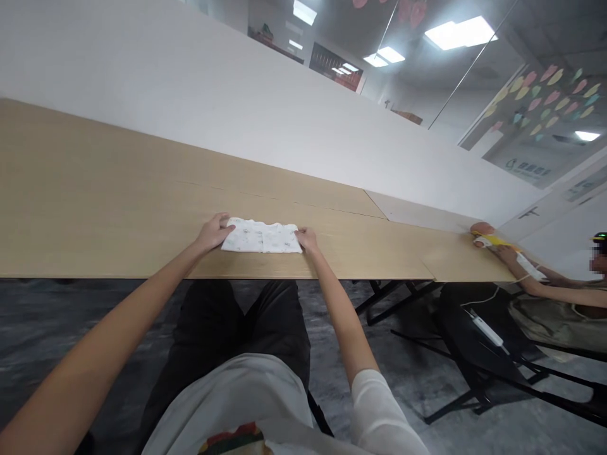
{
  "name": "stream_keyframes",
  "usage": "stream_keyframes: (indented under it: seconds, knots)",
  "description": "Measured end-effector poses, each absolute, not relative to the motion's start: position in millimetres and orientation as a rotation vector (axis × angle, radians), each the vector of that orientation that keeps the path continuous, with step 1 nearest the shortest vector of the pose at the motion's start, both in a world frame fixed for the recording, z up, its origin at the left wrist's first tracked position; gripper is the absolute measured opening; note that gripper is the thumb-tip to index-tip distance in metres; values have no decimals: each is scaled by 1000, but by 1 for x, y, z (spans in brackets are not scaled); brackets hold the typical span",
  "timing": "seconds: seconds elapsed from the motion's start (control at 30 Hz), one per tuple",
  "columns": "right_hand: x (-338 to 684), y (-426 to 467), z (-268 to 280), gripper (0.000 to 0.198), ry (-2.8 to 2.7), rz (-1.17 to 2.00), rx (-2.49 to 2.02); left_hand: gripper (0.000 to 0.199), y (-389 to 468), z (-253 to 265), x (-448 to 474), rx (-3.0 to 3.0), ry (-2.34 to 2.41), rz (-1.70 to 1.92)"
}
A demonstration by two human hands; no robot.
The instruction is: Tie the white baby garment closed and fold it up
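A white cloth (pixel 262 237) with a small faint print lies folded into a wide strip on the wooden table, close to its front edge. My left hand (pixel 214 232) grips its left end, thumb on top and fingers at the far corner. At the right end, my right hand (pixel 306 239) pinches the cloth's edge between thumb and fingers. A crease runs down the cloth's middle, and its far edge is slightly wavy. The undersides of both ends are hidden by my fingers.
The light wooden table (pixel 118 189) runs along a white wall (pixel 190 95). Far right, another person's hand (pixel 508 254) is at a doll (pixel 493 241) in yellow. A black folding chair (pixel 474 354) bears a white power strip (pixel 487 330) with a cable.
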State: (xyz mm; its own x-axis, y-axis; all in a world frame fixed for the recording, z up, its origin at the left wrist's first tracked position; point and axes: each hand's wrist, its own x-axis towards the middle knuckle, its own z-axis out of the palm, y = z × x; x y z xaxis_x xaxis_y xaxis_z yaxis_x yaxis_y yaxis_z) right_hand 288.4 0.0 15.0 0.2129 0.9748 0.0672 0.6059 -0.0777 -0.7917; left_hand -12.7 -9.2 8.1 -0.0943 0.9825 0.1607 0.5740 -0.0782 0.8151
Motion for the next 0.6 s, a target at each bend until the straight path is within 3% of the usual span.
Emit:
stream_keyframes:
  seconds: [0.1, 0.33, 0.6]
  knots:
    - [290, 2, 13, 25, -1557, 522, -1805, 72, -13, 9, -14, 1719, 1763, 1005]
    - [279, 18, 14, 34, -1619, 431, -1880, 61, 1, 12, -8, 1723, 1869, 1029]
    - [268, 13, 1, 36, -1462, 436, -1735, 74, -2, 5, -13, 1714, 1814, 1057]
